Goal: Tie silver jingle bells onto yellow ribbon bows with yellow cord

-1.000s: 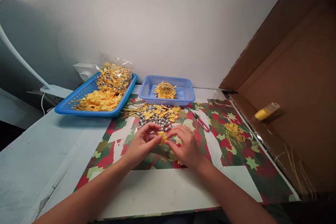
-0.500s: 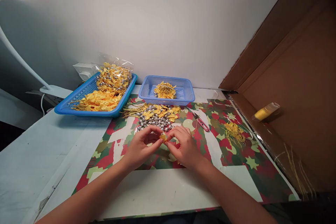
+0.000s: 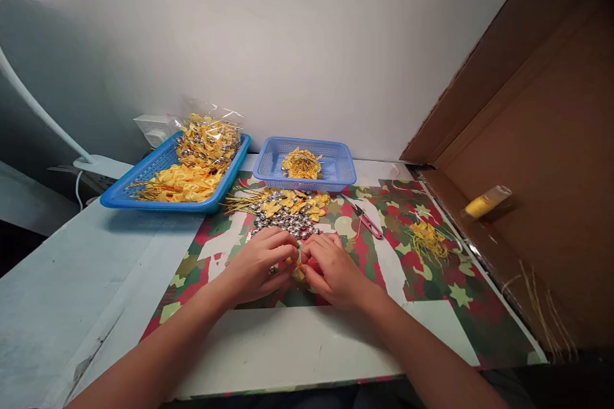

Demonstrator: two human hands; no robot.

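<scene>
Over the patterned sheet my hands are close together, both with curled fingers. A small silver bell (image 3: 272, 270) shows between the fingers and thumb of my left hand (image 3: 259, 263). My right hand (image 3: 336, 271) pinches a small yellow ribbon bow (image 3: 298, 271), which lies in the gap between the two hands, partly covered by fingers. Just beyond my fingertips is a pile of loose silver bells (image 3: 288, 220). Behind and among them lie yellow ribbon bows (image 3: 316, 206), with thin gold cords (image 3: 240, 203) reaching out to the left.
A blue basket (image 3: 119, 195) at the left holds bows and a clear bag of bows with bells. Another blue basket (image 3: 338, 169) stands behind the pile. Thread snips (image 3: 369, 223), a corded yellow bundle (image 3: 426, 238) and a yellow thread spool (image 3: 487, 202) are at the right.
Both hands have dropped slightly towards me. My left fingers have turned downward, and a silver bell now shows in that hand. The yellow bow sits lower between the hands.
</scene>
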